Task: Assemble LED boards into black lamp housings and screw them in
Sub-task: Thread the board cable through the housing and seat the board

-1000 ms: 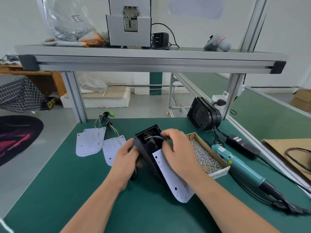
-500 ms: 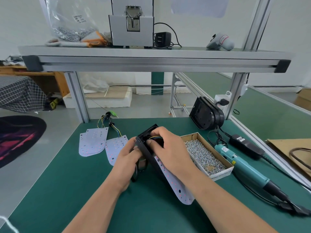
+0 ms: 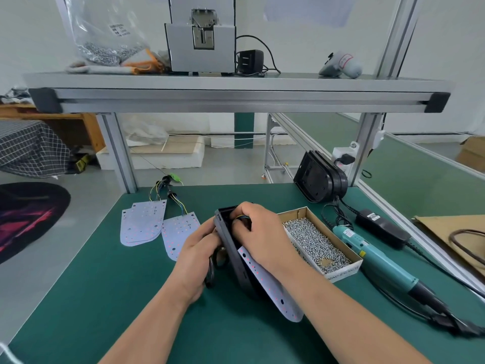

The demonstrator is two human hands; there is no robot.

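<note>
Green tabletop (image 3: 105, 298), aluminium shelf (image 3: 236, 93) spanning above its far edge.

Teal electric screwdriver (image 3: 378, 261) lies along the right edge, cable end toward the near right corner. Black power adapter (image 3: 381, 227) is just beyond it.

Second black housing (image 3: 319, 181) stands on edge at the far right corner, against the frame post.

Work housing (image 3: 232, 248) is mid-table, tilted up on its side, open face toward the right. Left hand (image 3: 195, 254) grips its outer left wall, fingers curled round the back, thumb on the rim.

LED board (image 3: 267, 282) is only partly in: far end inside the housing under the right hand, near rounded end sticking out toward the near edge.

Cardboard screw box (image 3: 343, 270), full of screws (image 3: 312, 240), sits just right of the housing, touching the right wrist area.

Two spare LED boards (image 3: 143, 223) (image 3: 179, 233) lie flat toward the far left corner, edges overlapping, leads trailing to the far edge.

Right hand (image 3: 262, 232) is over the housing's far open end, fingers curled in. Thumb and forefinger pinch the board's wires (image 3: 242, 218), blue and yellow, inside the cavity. How deep the other fingers reach is hidden.
</note>
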